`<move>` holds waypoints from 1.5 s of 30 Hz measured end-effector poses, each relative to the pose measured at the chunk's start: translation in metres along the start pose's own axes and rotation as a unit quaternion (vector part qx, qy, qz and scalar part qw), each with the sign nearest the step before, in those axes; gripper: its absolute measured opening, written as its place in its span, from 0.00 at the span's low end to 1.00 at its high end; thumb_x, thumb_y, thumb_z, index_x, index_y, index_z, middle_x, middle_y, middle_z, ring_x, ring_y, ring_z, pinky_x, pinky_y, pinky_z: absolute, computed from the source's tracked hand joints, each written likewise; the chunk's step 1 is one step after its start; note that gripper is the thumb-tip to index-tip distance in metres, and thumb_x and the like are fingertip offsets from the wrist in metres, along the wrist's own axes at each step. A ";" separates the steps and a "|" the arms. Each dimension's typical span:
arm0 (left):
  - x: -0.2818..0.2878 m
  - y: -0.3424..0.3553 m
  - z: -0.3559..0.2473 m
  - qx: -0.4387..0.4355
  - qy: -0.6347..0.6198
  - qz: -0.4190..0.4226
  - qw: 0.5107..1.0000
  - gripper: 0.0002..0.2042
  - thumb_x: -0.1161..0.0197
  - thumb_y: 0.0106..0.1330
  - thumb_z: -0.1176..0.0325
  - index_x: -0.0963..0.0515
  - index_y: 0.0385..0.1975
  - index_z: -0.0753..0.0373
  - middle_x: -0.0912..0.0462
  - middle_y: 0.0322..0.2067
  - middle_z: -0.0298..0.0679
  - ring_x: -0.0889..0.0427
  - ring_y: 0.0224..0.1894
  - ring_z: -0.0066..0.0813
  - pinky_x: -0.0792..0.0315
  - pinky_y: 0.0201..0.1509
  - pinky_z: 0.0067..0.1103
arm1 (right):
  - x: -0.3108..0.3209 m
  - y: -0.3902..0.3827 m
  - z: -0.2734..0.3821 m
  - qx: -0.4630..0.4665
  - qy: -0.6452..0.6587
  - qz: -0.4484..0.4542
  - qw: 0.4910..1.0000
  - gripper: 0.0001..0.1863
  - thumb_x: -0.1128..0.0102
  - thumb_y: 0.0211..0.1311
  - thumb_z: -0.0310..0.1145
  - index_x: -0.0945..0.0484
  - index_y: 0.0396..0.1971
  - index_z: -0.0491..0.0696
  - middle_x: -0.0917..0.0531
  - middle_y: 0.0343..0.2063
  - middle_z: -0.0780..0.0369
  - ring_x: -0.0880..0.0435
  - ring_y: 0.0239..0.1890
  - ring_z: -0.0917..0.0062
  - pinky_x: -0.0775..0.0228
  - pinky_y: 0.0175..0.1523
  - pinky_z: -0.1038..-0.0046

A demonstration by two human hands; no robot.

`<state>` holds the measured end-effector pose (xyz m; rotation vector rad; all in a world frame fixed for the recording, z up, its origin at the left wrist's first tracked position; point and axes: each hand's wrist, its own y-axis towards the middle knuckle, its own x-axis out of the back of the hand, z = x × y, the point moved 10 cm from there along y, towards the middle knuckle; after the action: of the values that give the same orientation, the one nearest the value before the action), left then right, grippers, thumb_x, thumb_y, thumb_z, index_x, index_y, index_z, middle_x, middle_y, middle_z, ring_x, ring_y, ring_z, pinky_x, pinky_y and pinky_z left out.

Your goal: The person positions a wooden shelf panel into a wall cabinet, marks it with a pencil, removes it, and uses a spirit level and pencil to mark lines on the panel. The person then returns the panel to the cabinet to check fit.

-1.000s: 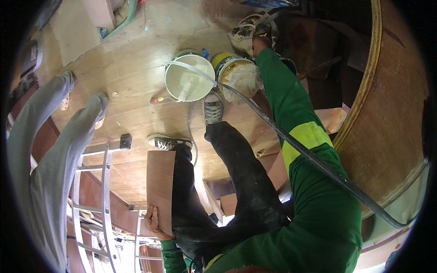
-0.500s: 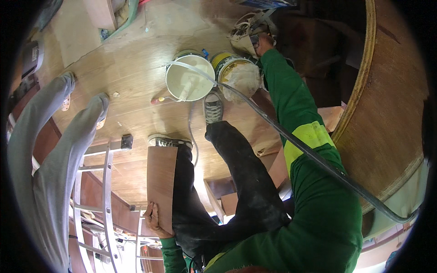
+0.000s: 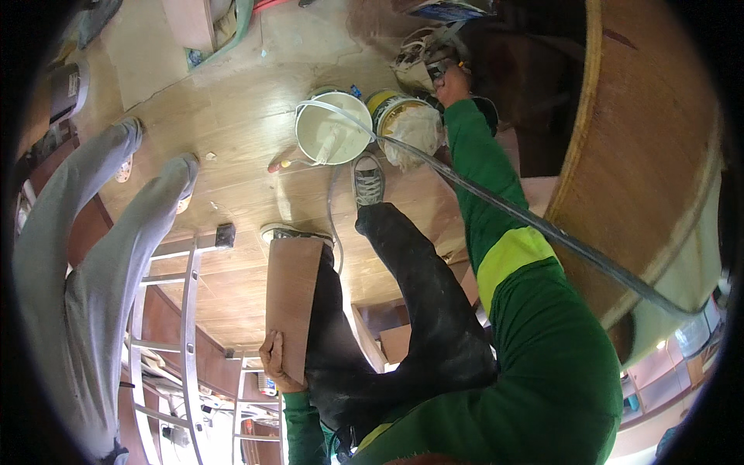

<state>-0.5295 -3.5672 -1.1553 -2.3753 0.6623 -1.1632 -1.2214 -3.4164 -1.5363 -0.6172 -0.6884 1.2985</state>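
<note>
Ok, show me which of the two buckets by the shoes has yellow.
The round yellow-sided bucket on the right, nearer the right hand, with crumpled whitish material at its mouth; the round white bucket to its left shows no yellow.

Wood-look flr. (image 3: 240, 116) carries white bucket (image 3: 312, 139), yellow-trimmed bucket (image 3: 380, 101) beside it, splattered pale container (image 3: 409, 75) beyond, w/ thin cable (image 3: 331, 203) & pr. sneakers (image 3: 369, 184).

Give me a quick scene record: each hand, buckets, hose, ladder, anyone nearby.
Left hand: holding board near its lower end in view
Right hand: at bag; exact grip unclear
Buckets: white bucket beside yellow bucket, on floor
Hose: crosses in front of right sleeve
Ladder: left side
Nearby: another person's legs, far left
</note>
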 end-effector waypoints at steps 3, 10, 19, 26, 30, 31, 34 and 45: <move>0.000 -0.006 -0.011 -0.002 -0.043 0.005 0.999 0.16 0.40 0.71 0.76 0.15 0.56 0.62 0.21 0.55 0.44 0.22 0.63 0.42 0.29 0.70 0.34 | -0.012 -0.077 0.014 0.029 0.101 0.053 0.993 0.14 0.43 0.74 0.36 0.24 0.55 0.49 0.27 0.29 0.64 0.36 0.21 0.78 0.41 0.25 0.74; 0.048 -0.008 -0.053 -0.161 0.004 -0.003 0.987 0.17 0.41 0.69 0.79 0.15 0.55 0.63 0.17 0.51 0.48 0.18 0.54 0.44 0.24 0.62 0.34 | 0.024 -0.223 0.008 -0.090 0.340 0.119 0.929 0.07 0.46 0.75 0.38 0.24 0.43 0.53 0.23 0.28 0.65 0.39 0.16 0.83 0.45 0.21 0.76; 0.166 -0.011 -0.146 -0.312 -0.002 0.083 0.946 0.16 0.43 0.69 0.82 0.15 0.54 0.67 0.14 0.47 0.46 0.16 0.52 0.40 0.24 0.60 0.31 | 0.077 -0.445 -0.052 -0.138 0.310 0.241 0.909 0.05 0.40 0.71 0.34 0.26 0.39 0.51 0.23 0.24 0.68 0.37 0.14 0.86 0.42 0.19 0.81; 0.212 -0.046 -0.221 -0.405 0.053 0.213 0.888 0.13 0.40 0.70 0.81 0.17 0.52 0.70 0.14 0.46 0.46 0.15 0.49 0.38 0.24 0.56 0.27 | 0.183 -0.663 -0.094 -0.100 0.076 0.177 0.976 0.09 0.32 0.71 0.37 0.22 0.34 0.51 0.30 0.18 0.75 0.40 0.14 0.89 0.50 0.18 0.80; 0.214 -0.077 -0.264 -0.451 0.071 0.300 0.838 0.12 0.37 0.68 0.80 0.15 0.50 0.71 0.14 0.45 0.46 0.16 0.49 0.37 0.24 0.56 0.27 | 0.267 -0.751 -0.077 -0.050 0.030 0.155 0.986 0.18 0.28 0.68 0.48 0.14 0.33 0.46 0.28 0.22 0.72 0.36 0.21 0.87 0.46 0.26 0.77; 0.208 -0.094 -0.279 -0.468 0.091 0.330 0.815 0.12 0.37 0.67 0.80 0.15 0.49 0.70 0.14 0.45 0.47 0.15 0.49 0.37 0.24 0.56 0.27 | 0.290 -0.769 -0.070 -0.016 0.039 0.147 0.988 0.19 0.29 0.68 0.49 0.14 0.34 0.46 0.28 0.23 0.73 0.35 0.23 0.87 0.44 0.28 0.77; 0.188 -0.152 -0.325 -0.486 0.086 0.413 0.765 0.10 0.33 0.68 0.76 0.16 0.46 0.72 0.15 0.43 0.44 0.17 0.46 0.35 0.25 0.53 0.26 | 0.361 -0.809 -0.075 0.038 0.070 0.123 0.989 0.21 0.31 0.69 0.52 0.14 0.37 0.46 0.25 0.26 0.73 0.32 0.30 0.86 0.39 0.35 0.76; 0.061 -0.372 -0.411 -0.522 -0.003 0.563 0.640 0.13 0.28 0.70 0.65 0.18 0.36 0.71 0.18 0.40 0.33 0.24 0.41 0.21 0.30 0.44 0.22 | 0.575 -1.004 -0.220 0.100 0.436 -0.245 0.860 0.17 0.46 0.80 0.49 0.25 0.40 0.49 0.20 0.28 0.65 0.21 0.27 0.81 0.26 0.36 0.77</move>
<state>-0.7428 -3.3671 -0.6799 -1.7226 2.8091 -0.0809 -0.3352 -3.0243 -0.8678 -0.7168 0.0604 0.4964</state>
